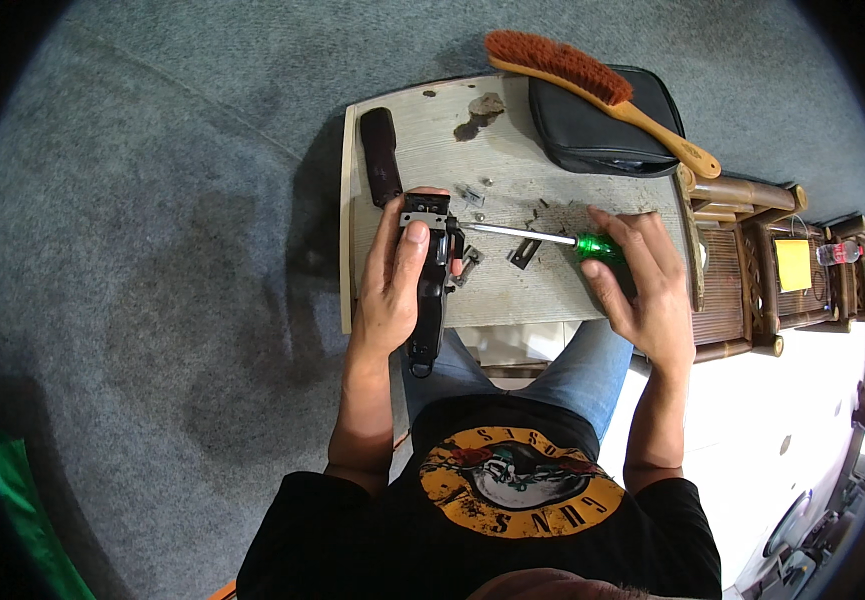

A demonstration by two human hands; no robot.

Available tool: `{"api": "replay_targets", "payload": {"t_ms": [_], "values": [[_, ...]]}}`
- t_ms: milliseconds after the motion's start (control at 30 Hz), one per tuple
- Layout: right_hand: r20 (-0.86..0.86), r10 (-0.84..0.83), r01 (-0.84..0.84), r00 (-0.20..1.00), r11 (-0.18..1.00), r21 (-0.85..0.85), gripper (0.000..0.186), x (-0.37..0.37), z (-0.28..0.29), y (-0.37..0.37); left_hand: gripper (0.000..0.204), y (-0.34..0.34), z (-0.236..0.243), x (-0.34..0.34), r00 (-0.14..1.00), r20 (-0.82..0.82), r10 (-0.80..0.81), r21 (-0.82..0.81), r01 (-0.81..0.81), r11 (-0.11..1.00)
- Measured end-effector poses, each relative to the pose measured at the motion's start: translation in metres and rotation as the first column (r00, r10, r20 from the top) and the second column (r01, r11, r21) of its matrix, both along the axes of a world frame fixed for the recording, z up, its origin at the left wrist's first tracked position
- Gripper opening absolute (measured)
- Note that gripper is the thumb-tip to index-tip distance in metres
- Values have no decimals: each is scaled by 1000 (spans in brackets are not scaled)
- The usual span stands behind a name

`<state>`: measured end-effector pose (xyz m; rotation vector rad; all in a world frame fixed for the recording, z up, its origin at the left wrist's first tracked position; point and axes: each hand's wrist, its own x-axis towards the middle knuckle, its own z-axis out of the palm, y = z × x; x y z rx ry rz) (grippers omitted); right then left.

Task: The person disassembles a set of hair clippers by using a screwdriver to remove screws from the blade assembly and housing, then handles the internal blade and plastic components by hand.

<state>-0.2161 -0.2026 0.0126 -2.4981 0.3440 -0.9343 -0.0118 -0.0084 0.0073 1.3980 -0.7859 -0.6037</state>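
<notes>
My left hand (390,290) is wrapped round a black hair clipper (431,310) with its inner metal parts showing at the top, thumb lying across its front. In my right hand (648,285) is a screwdriver (533,234) with a green handle, gripped by the fingers and thumb. Its shaft points left, and the tip meets the clipper's right side near the top; exactly what it touches is too small to tell. Beyond my left hand lies a dark clipper cover (381,155). Between my hands are a small black slotted plate (524,253) and a metal blade piece (469,266).
The small wooden table (423,130) carries a black zipped case (593,130) at the back right. A red-bristled brush (563,68) with a wooden handle rests across it. Small metal bits (474,195) and hair clippings are scattered mid-table. Bamboo chairs (723,275) stand at the right.
</notes>
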Motion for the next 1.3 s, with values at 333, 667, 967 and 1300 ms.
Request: {"api": "replay_targets", "payload": {"t_ms": [333, 667, 967, 1300], "values": [[30, -28, 29, 999, 1000, -6, 33, -6, -10, 1, 44, -1, 0, -2, 996, 84, 17, 38, -20, 999], [62, -9, 15, 998, 996, -90, 31, -3, -5, -3, 40, -1, 0, -1, 999, 38, -4, 13, 3, 1000], [3, -17, 17, 1000, 996, -89, 31, 0, 1, -2, 42, -1, 4, -2, 1000, 2, 19, 21, -19, 1000], [87, -56, 50, 995, 996, 68, 30, 2, 0, 7, 41, -2, 4, -3, 1000, 11, 13, 18, -13, 1000]]}}
